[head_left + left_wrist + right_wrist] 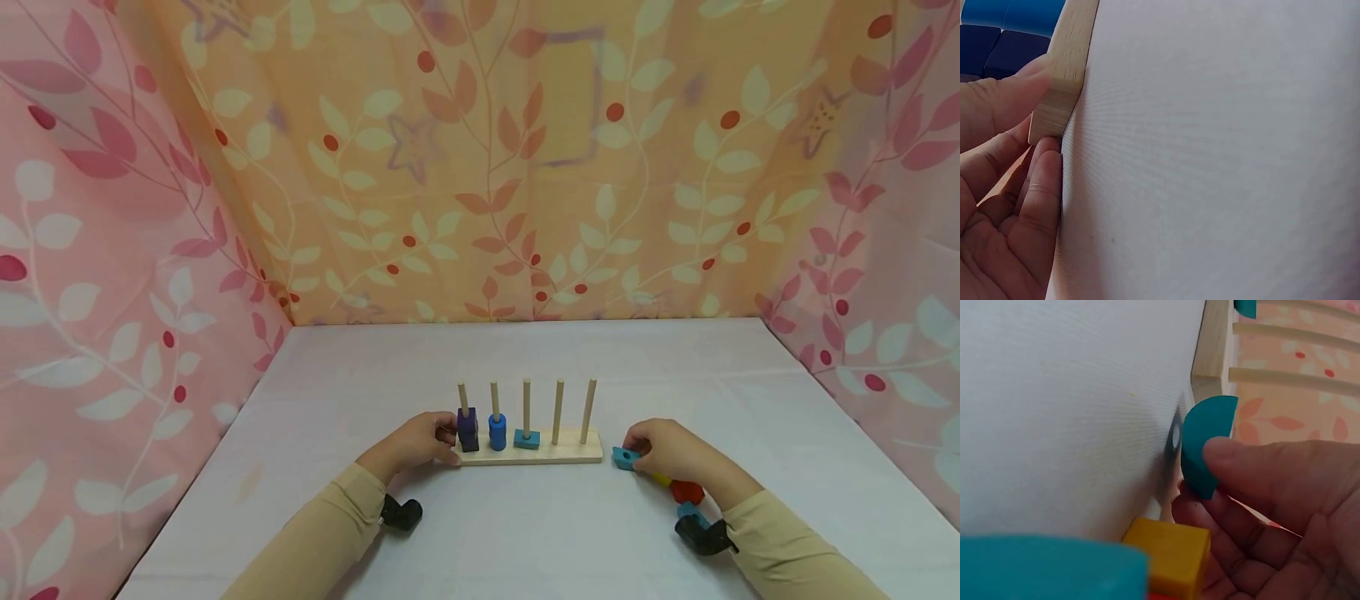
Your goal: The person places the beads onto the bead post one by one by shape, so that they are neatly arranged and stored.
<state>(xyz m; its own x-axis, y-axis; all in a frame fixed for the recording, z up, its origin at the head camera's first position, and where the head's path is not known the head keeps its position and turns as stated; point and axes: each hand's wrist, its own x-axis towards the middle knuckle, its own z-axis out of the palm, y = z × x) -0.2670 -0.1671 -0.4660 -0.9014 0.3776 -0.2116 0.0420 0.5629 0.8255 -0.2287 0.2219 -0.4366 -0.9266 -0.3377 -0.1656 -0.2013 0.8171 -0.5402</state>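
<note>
Head view: teal semicircular piece (624, 457) pinched by right hand (667, 451), thumb over its flat face, just off the right end of wooden peg base (543, 451) on white counter (525, 517). Left hand (420, 442) curled round the base's left end, seemingly to steady it. Five pegs upright: dark purple block (468, 429) on the first, blue cylinder (497, 432) on the second, teal block (527, 439) on the third, last two bare. Yellow block (1169, 553) and red piece (687, 492) close under the right wrist, crowding that side.
</note>
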